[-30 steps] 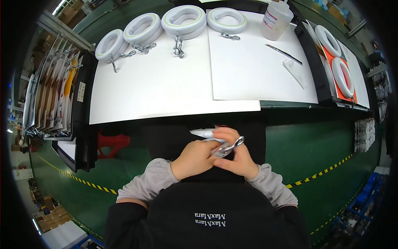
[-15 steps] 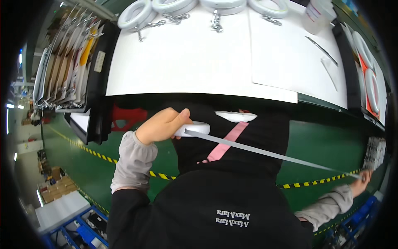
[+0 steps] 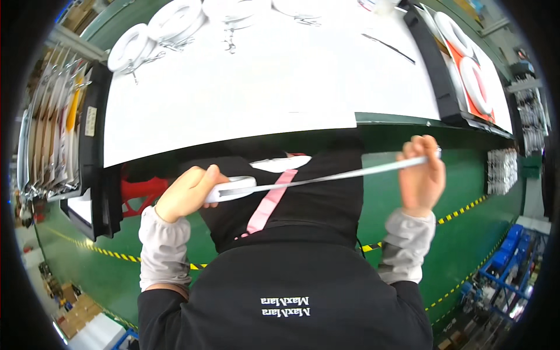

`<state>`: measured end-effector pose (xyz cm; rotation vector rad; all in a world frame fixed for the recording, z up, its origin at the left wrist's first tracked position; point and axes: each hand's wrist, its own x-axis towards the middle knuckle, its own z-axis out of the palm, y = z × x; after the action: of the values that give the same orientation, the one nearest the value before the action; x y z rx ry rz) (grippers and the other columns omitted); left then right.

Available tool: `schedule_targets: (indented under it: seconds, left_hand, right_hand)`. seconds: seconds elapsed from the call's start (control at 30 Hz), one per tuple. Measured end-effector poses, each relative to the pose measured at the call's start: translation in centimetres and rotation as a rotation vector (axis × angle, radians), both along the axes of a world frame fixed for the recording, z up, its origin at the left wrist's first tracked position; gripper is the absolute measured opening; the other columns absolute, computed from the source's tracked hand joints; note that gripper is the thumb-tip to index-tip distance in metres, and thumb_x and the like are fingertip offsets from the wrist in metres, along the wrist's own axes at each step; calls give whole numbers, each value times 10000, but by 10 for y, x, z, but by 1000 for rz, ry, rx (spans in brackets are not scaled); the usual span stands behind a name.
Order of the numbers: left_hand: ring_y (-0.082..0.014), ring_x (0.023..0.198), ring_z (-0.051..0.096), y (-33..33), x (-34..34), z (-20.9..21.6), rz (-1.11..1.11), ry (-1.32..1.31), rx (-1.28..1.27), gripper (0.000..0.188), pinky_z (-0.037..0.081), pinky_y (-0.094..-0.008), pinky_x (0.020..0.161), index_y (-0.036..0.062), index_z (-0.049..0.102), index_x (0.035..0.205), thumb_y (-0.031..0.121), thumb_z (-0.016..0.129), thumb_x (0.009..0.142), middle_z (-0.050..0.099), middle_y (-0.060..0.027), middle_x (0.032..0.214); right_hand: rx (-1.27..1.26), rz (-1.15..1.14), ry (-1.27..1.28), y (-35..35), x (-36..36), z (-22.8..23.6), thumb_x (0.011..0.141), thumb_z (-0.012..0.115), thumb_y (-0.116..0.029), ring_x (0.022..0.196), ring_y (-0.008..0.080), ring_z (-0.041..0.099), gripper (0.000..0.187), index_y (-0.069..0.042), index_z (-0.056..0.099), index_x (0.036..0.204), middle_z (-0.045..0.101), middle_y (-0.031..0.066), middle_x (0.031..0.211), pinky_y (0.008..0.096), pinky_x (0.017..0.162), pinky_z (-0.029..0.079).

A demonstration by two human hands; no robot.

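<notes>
**Tape stretched between your two hands, below the white table**

Your left hand (image 3: 185,195) is closed around a white tape roll (image 3: 233,188), below the near edge of the white table (image 3: 233,99). From the roll a thin strip of tape (image 3: 338,175) runs taut up to your right hand (image 3: 421,175), whose fingers are pinched shut on its end, just under the table's right corner. A pink strip (image 3: 265,204) hangs beneath the tape, against your dark clothing. Along the table's far edge lie white rings (image 3: 131,46) with metal clips. Right of the table sits a black tray (image 3: 440,76) holding more white rings on orange.
</notes>
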<state>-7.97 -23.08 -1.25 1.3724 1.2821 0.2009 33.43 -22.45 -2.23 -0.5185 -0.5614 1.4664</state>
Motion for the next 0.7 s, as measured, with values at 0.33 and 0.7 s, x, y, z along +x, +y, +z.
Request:
schedule_targets:
  seconds: [0.33, 0.7]
  left_hand:
    - [-128, 506, 513, 5, 30, -13, -6, -75, 6, 614, 436, -271, 526, -15, 662, 970, 435, 245, 997, 582, -65, 601]
    - [-151, 491, 529, 8, 44, -30, 55, -38, 24, 690, 451, -290, 514, -13, 659, 935, 530, 235, 975, 580, -71, 593]
  right_hand:
    - [41, 247, 36, -4, -53, -20, 792, 618, -17, 788, 151, 526, 614, -30, 378, 1356, 544, 154, 1120, 289, 729, 433]
    - [-88, -223, -772, -8, -90, -2, 859, 628, -55, 436, 110, 538, 163, -31, 469, 838, 586, 94, 583, 215, 404, 433]
